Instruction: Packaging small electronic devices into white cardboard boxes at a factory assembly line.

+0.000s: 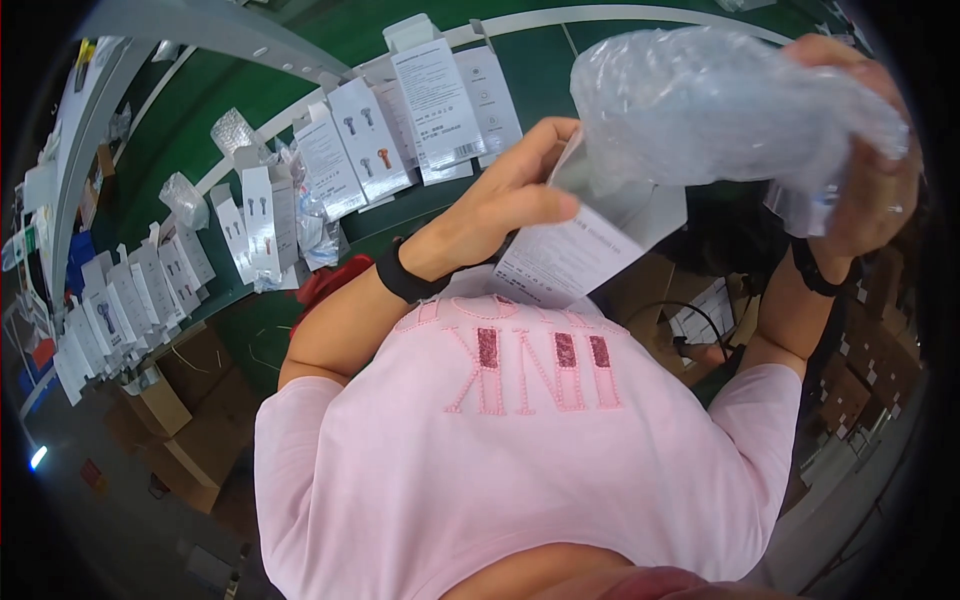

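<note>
My left hand (510, 205) is closed on a white printed carton (575, 255), its thumb laid along the near panel and the fingers behind. The carton is tilted in front of my chest, with its upper end open. My right hand (868, 165), raised at the right, grips the end of a bulky bundle in clear bubble wrap (690, 105). What the wrap encloses cannot be made out. The bundle's left part hangs over the open carton and hides some of its inside. Black bands circle both my wrists.
Several white cartons (365, 135) stand upright on the green table (545, 55) ahead, with more (130, 300) in a row at left. Small bubble-wrap pieces (185, 200) lie between them. A grey metal beam (230, 35) crosses the upper left. Brown cardboard boxes (195, 425) sit low at left.
</note>
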Available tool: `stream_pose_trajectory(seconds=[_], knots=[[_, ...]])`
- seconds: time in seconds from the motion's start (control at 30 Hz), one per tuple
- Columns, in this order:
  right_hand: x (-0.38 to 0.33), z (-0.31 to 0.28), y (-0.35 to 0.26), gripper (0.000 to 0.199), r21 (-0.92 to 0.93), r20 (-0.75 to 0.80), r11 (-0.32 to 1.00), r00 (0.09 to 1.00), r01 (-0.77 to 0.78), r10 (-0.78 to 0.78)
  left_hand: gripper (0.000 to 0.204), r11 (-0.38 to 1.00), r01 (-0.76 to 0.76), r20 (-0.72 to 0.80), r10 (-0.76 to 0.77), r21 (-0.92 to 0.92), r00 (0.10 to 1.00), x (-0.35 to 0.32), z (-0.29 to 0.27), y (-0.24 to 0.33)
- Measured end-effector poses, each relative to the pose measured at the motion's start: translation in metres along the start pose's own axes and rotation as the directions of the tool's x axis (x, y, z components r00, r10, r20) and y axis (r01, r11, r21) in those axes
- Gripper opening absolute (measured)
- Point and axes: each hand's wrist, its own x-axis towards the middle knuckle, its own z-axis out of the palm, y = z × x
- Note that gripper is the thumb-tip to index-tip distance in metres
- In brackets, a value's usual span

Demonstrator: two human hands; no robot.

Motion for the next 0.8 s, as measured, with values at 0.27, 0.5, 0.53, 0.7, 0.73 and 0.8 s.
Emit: stream_pose_trajectory(seconds=[0.27,0.5,0.53,0.7,0.73,0.8], knots=[[0.028,0.045,-0.072,0.036,-0.030,0.159,0.938,0.924,-0.346,0.347,0.045,0.965,-0.113,-0.274,0.178,0.237,0.945,-0.008,0.004,-0.008],[0.030,0.078,-0.070,0.030,0.129,0.345,0.701,0.695,-0.701,0.631,0.051,0.758,-0.369,-0.094,0.489,0.538,0.867,-0.006,0.020,-0.002],[0.028,0.086,-0.069,0.029,0.084,0.444,0.823,0.761,-0.561,0.474,0.051,0.757,-0.381,-0.076,0.490,0.532,0.868,-0.007,0.020,-0.002],[0.026,0.079,-0.082,0.059,-0.158,0.665,0.977,0.715,-0.146,0.214,0.050,0.800,-0.312,-0.199,0.464,0.512,0.863,-0.008,0.009,-0.021],[0.046,0.064,-0.071,0.065,-0.097,0.536,0.957,0.796,-0.272,0.280,0.050,0.796,-0.313,-0.213,0.475,0.518,0.854,-0.012,0.007,-0.020],[0.049,0.005,-0.034,0.051,0.190,0.425,0.757,0.748,-0.625,0.510,0.050,0.863,-0.284,-0.220,0.399,0.419,0.890,-0.009,0.017,-0.012]])
